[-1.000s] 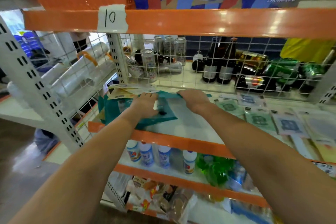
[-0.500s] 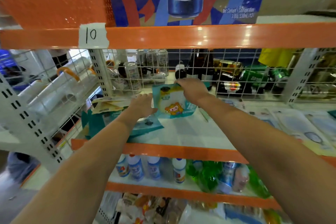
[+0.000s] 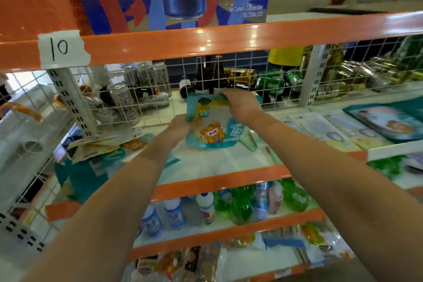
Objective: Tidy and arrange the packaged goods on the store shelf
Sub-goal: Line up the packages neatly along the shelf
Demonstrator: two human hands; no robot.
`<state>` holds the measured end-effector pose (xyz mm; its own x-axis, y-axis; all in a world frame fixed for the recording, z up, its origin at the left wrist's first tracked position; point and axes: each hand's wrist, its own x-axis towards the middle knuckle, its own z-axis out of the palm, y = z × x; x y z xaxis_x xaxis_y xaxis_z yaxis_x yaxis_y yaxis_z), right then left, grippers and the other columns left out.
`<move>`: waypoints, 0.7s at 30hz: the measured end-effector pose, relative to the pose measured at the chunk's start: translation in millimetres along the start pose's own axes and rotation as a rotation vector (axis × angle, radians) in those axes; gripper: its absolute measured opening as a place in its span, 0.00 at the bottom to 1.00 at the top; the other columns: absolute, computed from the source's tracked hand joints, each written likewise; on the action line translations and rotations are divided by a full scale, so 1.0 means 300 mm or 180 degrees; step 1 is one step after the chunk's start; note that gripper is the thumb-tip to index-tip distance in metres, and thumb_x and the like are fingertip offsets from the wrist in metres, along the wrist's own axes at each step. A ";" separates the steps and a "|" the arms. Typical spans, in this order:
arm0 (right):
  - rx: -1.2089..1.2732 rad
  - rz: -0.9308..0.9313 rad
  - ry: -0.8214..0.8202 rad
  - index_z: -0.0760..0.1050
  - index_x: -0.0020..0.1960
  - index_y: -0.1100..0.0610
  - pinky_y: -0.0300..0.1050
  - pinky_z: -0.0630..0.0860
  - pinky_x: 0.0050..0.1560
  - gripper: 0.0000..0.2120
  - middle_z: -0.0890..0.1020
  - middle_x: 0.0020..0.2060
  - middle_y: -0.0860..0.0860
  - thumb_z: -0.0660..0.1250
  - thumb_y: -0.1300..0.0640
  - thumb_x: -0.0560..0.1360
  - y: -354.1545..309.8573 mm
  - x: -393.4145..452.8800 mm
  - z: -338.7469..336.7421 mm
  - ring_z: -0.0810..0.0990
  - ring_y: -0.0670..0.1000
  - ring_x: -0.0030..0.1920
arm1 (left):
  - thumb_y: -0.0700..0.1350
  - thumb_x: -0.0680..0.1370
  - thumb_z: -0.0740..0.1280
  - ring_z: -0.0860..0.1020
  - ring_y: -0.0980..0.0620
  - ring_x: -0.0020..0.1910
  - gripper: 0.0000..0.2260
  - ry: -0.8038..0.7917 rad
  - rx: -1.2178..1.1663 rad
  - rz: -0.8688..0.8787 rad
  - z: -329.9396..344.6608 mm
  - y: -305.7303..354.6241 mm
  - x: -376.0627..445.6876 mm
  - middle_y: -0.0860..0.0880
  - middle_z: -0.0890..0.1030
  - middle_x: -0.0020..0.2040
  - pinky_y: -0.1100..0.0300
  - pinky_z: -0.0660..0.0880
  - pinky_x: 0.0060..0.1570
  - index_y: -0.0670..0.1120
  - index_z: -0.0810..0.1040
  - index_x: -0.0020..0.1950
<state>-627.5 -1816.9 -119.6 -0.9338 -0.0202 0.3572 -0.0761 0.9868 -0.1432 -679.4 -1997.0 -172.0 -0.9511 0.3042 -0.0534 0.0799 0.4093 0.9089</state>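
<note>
Orange-edged shelf [image 3: 219, 178] across the view, teal packets [image 3: 91, 174] piled at its left. Above its middle, a cartoon-printed pouch [image 3: 212, 130]: left hand [image 3: 183, 126] grips its left edge, right hand [image 3: 242, 104] pinches the top.

Cans [image 3: 139, 82] stand behind the wire grid [image 3: 229, 80], left of bottles [image 3: 210, 75].

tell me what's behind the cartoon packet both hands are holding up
Behind the cartoon packet stands the white wire grid, with dark bottles and green cans beyond it. The packet, left hand and right hand cover the bottles' lower parts.
</note>
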 end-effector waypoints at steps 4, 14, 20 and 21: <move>-0.0093 0.0550 -0.0074 0.66 0.71 0.51 0.49 0.74 0.57 0.23 0.75 0.65 0.53 0.58 0.66 0.78 0.091 -0.029 -0.026 0.75 0.57 0.62 | 0.49 0.74 0.72 0.81 0.47 0.46 0.13 -0.0110 -0.0285 0.0077 0.073 0.049 0.020 0.44 0.82 0.51 0.53 0.79 0.51 0.45 0.79 0.56; -0.0165 0.1094 0.0330 0.59 0.75 0.56 0.54 0.71 0.64 0.24 0.68 0.71 0.56 0.55 0.65 0.80 0.397 -0.236 -0.107 0.70 0.60 0.68 | 0.48 0.76 0.70 0.81 0.43 0.52 0.10 -0.0258 -0.0873 -0.0057 0.324 0.154 0.071 0.43 0.82 0.51 0.45 0.76 0.59 0.46 0.80 0.54; -0.0387 0.1400 0.0113 0.56 0.76 0.56 0.53 0.69 0.64 0.25 0.64 0.72 0.56 0.54 0.62 0.80 0.616 -0.358 -0.129 0.68 0.60 0.69 | 0.54 0.74 0.70 0.80 0.42 0.53 0.18 -0.0308 -0.0725 -0.0244 0.544 0.234 0.107 0.42 0.82 0.55 0.43 0.76 0.59 0.44 0.79 0.58; -0.0441 0.1451 0.0073 0.55 0.76 0.56 0.53 0.68 0.64 0.25 0.65 0.72 0.56 0.55 0.62 0.81 0.652 -0.376 -0.134 0.67 0.59 0.69 | 0.53 0.75 0.70 0.80 0.42 0.54 0.18 -0.0367 -0.0730 -0.0253 0.584 0.252 0.110 0.41 0.82 0.55 0.43 0.75 0.59 0.44 0.79 0.59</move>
<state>-523.0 -1615.1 -150.7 -0.8531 0.4219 0.3070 0.3885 0.9064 -0.1661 -652.4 -1805.3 -177.4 -0.9104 0.3802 -0.1631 -0.0758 0.2341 0.9692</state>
